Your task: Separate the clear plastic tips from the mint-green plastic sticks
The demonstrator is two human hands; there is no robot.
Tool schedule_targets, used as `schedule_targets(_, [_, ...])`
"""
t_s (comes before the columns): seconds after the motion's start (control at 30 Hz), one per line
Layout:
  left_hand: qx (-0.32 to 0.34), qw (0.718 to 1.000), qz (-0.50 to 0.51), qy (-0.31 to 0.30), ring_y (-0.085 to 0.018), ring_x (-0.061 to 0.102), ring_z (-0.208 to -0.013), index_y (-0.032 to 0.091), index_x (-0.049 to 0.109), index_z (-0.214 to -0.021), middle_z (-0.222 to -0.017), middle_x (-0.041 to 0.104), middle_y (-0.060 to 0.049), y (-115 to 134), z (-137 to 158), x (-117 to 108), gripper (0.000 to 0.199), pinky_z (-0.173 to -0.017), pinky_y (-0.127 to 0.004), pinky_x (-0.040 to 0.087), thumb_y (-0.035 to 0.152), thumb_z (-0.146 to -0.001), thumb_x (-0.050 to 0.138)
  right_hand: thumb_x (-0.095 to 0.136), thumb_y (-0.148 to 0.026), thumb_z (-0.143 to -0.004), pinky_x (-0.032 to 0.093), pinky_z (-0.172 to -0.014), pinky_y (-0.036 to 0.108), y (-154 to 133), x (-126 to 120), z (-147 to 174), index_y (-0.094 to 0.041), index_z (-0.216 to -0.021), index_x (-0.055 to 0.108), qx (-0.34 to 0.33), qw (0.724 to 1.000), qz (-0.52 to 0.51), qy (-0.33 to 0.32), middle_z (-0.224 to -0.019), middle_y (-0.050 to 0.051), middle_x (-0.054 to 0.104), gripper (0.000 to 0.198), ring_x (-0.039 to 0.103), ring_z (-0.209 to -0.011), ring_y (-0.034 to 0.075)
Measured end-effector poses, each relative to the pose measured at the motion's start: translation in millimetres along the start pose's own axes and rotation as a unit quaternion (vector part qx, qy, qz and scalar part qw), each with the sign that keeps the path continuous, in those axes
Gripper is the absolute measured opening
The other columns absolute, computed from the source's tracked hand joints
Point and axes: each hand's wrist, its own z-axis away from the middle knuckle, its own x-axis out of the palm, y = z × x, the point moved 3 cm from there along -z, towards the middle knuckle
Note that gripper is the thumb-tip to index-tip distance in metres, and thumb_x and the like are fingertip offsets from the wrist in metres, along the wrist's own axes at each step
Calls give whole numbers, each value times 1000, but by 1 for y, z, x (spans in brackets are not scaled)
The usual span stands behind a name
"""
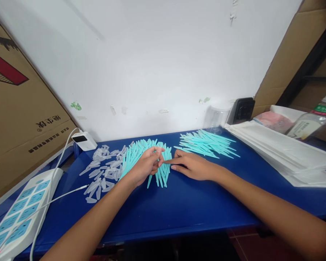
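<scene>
My left hand [150, 161] is over a pile of slim turquoise sticks [136, 154], palm turned partly up. Its fingers are curled together in a pinch, and whatever they hold is too small or hidden to make out. From the right comes my right hand [191, 165], its index finger stretched to the left hand's fingertips and its thumb apart below; I see nothing in it. Many small translucent, cap-like pieces [108, 170] lie scattered to the left of the sticks. A second heap of turquoise sticks [209, 143] lies beyond my right hand.
A white power strip [19, 214] with cables and a small white device [84, 140] stand at left. At right are white sheets or bags [282, 156], a plastic bottle [312, 121], a clear container [218, 116] and a black object [243, 110]. Cardboard [24, 108] flanks the blue table [179, 210].
</scene>
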Motion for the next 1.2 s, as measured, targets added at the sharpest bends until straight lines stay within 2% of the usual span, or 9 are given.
schedule_targets(0.13, [3,1000,7,30,-5,17,-46,19,54,-106,-69,47,6,-3,-3,-3,36,-41,-18,15,54,-98,56,53,-41,-103,43,-72,30,1,-8,1,-24,-115,77,17,999,-17,33,-90,6,60,31,58,-80,18])
schedule_targets(0.23, [5,999,17,32,-5,18,-46,20,56,-106,-67,41,7,-2,-3,-3,37,-40,-18,14,56,-98,56,56,-39,-101,40,-68,28,7,-9,0,-21,-97,73,60,996,-17,68,-83,3,61,26,56,-74,16])
schedule_targets(0.3, [7,999,16,32,-6,18,-46,20,58,-105,-66,37,7,0,-3,-2,36,-40,-18,13,55,-98,56,61,-43,-97,37,-65,28,13,-7,-1,-20,-96,67,116,989,3,97,-82,2,63,24,55,-71,16])
schedule_targets(0.37, [7,999,9,32,-6,17,-46,20,58,-105,-65,34,8,1,-2,-2,35,-40,-18,12,54,-98,58,67,-51,-91,35,-62,28,18,-4,-1,-20,-98,64,168,979,30,111,-86,3,65,32,56,-71,17])
schedule_targets(0.5, [-1,999,8,38,-6,19,-46,19,59,-107,-65,36,7,4,0,-2,30,-40,-19,13,48,-99,57,65,-56,-89,34,-60,28,19,-1,-1,-20,-93,63,221,970,44,91,-88,4,68,36,58,-72,18])
schedule_targets(0.6, [-4,999,7,44,-5,20,-45,19,58,-108,-68,46,5,3,0,-2,26,-41,-19,14,44,-99,55,65,-51,-89,33,-57,28,17,-4,-1,-21,-90,63,243,967,27,68,-80,3,68,31,58,-68,18])
schedule_targets(0.73, [1,999,-11,36,-5,19,-44,20,57,-109,-74,59,0,2,-1,-2,24,-41,-20,14,42,-100,52,64,-46,-91,34,-56,28,18,-5,0,-20,-87,64,256,965,-8,52,-73,2,68,26,59,-65,17])
schedule_targets(1.03, [3,999,-13,30,-5,18,-43,20,57,-109,-79,69,-4,-2,-2,-5,26,-41,-20,14,43,-98,56,57,-45,-94,35,-54,28,23,-16,6,-20,-76,61,269,961,-31,50,-68,1,65,31,54,-59,15])
schedule_targets(1.2, [14,999,-28,20,-5,15,-45,19,57,-110,-94,76,-11,-2,-1,-5,32,-41,-22,14,50,-99,56,62,-39,-88,33,-52,29,7,-15,8,-21,-64,57,292,956,-24,-11,-61,1,64,30,53,-54,15])
